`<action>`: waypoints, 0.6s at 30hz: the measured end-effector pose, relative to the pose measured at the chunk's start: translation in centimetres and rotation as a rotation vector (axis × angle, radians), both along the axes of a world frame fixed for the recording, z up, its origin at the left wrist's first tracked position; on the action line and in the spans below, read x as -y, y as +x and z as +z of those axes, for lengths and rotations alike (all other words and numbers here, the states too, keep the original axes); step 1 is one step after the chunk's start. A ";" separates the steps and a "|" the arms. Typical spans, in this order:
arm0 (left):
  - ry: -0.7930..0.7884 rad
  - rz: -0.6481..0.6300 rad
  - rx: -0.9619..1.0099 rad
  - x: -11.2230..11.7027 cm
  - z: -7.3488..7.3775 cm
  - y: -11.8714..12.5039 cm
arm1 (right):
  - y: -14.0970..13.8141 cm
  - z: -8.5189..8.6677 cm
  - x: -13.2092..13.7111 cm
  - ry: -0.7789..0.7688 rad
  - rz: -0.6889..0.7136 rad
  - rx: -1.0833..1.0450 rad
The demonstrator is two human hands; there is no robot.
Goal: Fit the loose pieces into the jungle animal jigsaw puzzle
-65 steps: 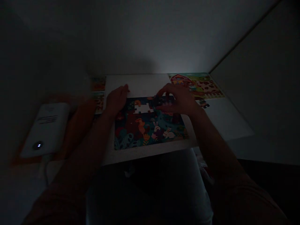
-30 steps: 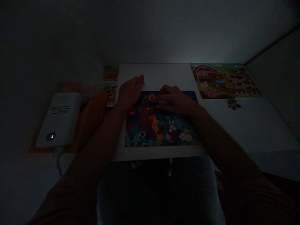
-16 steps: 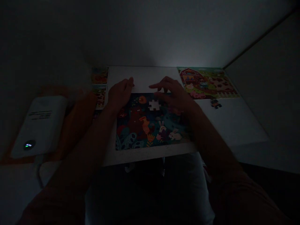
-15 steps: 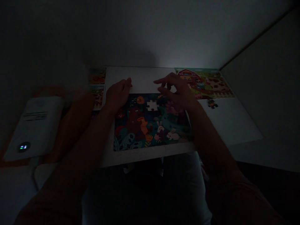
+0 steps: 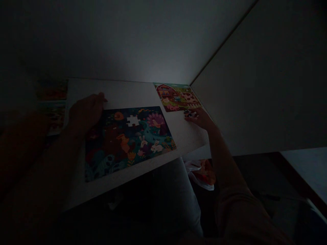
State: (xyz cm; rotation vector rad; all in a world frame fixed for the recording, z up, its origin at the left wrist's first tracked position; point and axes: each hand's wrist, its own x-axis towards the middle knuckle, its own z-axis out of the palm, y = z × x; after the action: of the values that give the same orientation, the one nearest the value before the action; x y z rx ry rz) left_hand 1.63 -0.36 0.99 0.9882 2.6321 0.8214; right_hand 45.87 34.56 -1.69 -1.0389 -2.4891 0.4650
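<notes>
A dark animal jigsaw puzzle (image 5: 127,139) lies on the white table (image 5: 122,93), with one white gap (image 5: 132,120) near its top edge. My left hand (image 5: 85,112) rests curled on the puzzle's top left corner. My right hand (image 5: 201,118) has reached out to the right, its fingers on a small loose puzzle piece (image 5: 190,114) just below the finished farm puzzle (image 5: 177,97). In the dim light I cannot make out whether the fingers have closed on the piece.
Colourful cards or boards (image 5: 52,102) lie at the table's far left. A wall stands close on the right. Below the table edge a white and orange object (image 5: 201,172) lies by my lap.
My right hand left the top of the animal puzzle and moved right to the loose piece by the farm puzzle. The view turned to the right. The left hand stayed put.
</notes>
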 end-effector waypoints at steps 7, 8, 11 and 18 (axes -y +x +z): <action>-0.001 -0.010 -0.017 -0.1 -0.3 -0.4 | -0.7 -1.5 -1.6 -0.166 -0.071 -0.037; -0.003 -0.006 -0.015 -0.1 -0.3 -0.4 | -0.7 -1.6 -1.7 -0.166 -0.086 -0.039; 0.006 -0.002 -0.004 0.0 -0.2 -0.2 | -0.4 -1.7 -1.7 -0.131 -0.101 -0.018; 0.069 -0.020 -0.029 0.3 -0.7 -0.1 | -0.7 -0.3 -0.4 -0.218 -0.140 0.000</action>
State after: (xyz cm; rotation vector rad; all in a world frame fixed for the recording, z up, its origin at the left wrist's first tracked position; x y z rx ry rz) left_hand 1.48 -0.61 0.30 1.0500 2.6302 0.9053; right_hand 45.15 34.91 -1.99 -1.2854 -2.3844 0.7044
